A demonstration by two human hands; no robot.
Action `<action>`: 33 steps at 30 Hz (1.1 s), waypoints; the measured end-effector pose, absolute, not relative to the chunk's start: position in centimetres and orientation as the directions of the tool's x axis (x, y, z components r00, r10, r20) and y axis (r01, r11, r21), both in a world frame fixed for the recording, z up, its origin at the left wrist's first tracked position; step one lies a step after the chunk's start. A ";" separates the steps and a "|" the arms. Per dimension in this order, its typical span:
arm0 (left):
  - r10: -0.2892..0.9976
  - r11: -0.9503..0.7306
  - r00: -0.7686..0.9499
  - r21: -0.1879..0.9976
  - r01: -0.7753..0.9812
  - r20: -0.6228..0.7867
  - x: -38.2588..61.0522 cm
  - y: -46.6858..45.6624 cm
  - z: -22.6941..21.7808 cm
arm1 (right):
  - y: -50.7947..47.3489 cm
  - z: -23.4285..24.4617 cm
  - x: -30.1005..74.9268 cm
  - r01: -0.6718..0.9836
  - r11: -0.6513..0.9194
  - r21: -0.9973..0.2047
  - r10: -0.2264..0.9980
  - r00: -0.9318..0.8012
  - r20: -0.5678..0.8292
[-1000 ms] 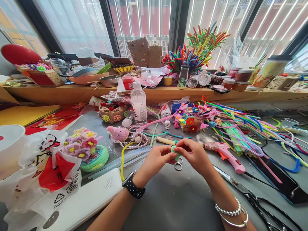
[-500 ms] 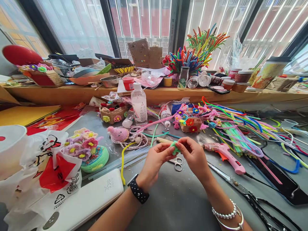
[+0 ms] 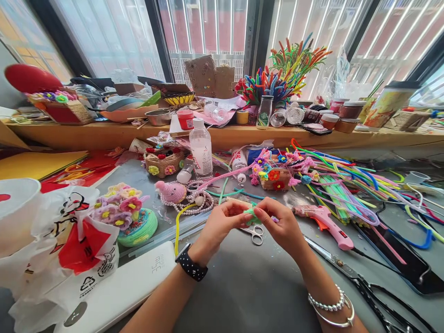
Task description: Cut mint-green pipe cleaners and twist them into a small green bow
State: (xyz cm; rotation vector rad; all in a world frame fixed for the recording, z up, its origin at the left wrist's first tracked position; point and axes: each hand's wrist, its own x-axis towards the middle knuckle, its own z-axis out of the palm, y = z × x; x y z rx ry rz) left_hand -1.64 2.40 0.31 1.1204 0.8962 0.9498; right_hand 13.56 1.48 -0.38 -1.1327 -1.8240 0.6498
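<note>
My left hand (image 3: 222, 224) and my right hand (image 3: 280, 224) meet above the grey table, both pinching a small green fuzzy piece (image 3: 252, 216) between their fingertips. Small silver scissors (image 3: 255, 233) lie on the table just below the piece. A pink glue gun (image 3: 324, 219) rests to the right of my right hand. A black watch is on my left wrist, and silver bracelets are on my right wrist.
A heap of coloured pipe cleaners (image 3: 343, 185) spreads at right, large black scissors (image 3: 360, 282) near my right forearm. A plastic bottle (image 3: 201, 150), flower baskets (image 3: 163, 162), a pearl string (image 3: 197, 201), a white power bank (image 3: 132, 286) and a plastic bag (image 3: 58, 249) crowd the left.
Both hands have kept pinching the green piece and shifted slightly, turning it between the fingertips. The small scissors below the hands now show more fully.
</note>
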 end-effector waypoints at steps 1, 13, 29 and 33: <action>0.928 0.179 0.354 0.974 -0.142 -0.118 -1.8 2.5 0.4 | 1.5 -0.3 13.7 0.449 0.466 -0.762 0.885 -0.236 0.402; 0.872 0.343 0.431 0.918 -0.201 -0.231 -2.0 2.3 0.4 | 1.5 -0.6 13.9 0.386 0.479 -0.788 0.871 -0.323 0.371; 0.910 0.299 0.346 0.939 -0.171 -0.227 -1.9 2.4 0.5 | 1.7 -0.8 13.9 0.439 0.466 -0.768 0.883 -0.289 0.371; 0.929 0.272 0.302 0.949 -0.160 -0.215 -1.8 2.4 0.5 | 1.7 -0.8 14.1 0.573 0.548 -0.609 0.834 -0.328 0.442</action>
